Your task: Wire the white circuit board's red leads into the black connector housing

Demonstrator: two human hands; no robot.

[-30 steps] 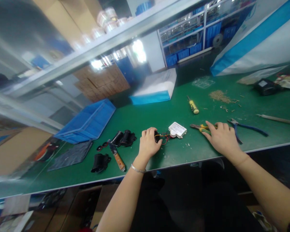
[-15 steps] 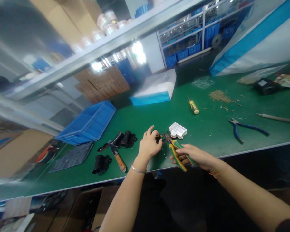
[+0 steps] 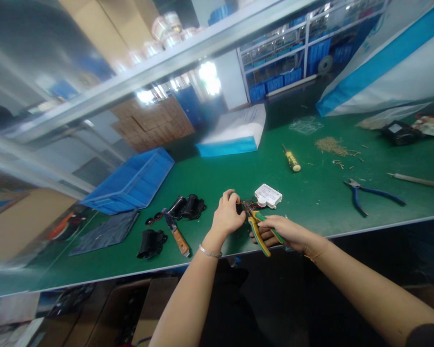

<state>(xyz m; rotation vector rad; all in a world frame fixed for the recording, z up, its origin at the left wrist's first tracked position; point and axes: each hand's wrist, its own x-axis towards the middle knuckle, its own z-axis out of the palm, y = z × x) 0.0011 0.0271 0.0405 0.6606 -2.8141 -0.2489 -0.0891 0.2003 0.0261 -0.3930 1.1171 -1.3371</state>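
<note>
My right hand (image 3: 275,230) is closed around the green-and-yellow handles of a pair of pliers (image 3: 259,233). The plier jaws meet thin wires (image 3: 253,203) beside my left fingers; whether they bite on a wire is too small to tell. My left hand (image 3: 228,212) is curled over a small black part (image 3: 239,208), mostly hidden under the fingers. Just beyond the jaws lies a white labelled plastic box (image 3: 268,195), with wires close to it. Left of my left hand are black plastic housings (image 3: 193,207) and a wooden-handled knife (image 3: 181,242).
On the green bench (image 3: 217,173) stands a blue crate (image 3: 130,178) at left, near a dark flat bag (image 3: 108,233). To the right lie a yellow screwdriver (image 3: 292,161), a pile of screws (image 3: 331,144), blue-handled pliers (image 3: 359,188) and a soldering-iron-like rod (image 3: 419,180).
My right hand has brought the pliers slightly left, closer to my left fingers, and their handles have swung a little. My left hand keeps its hold, and the view has shifted slightly.
</note>
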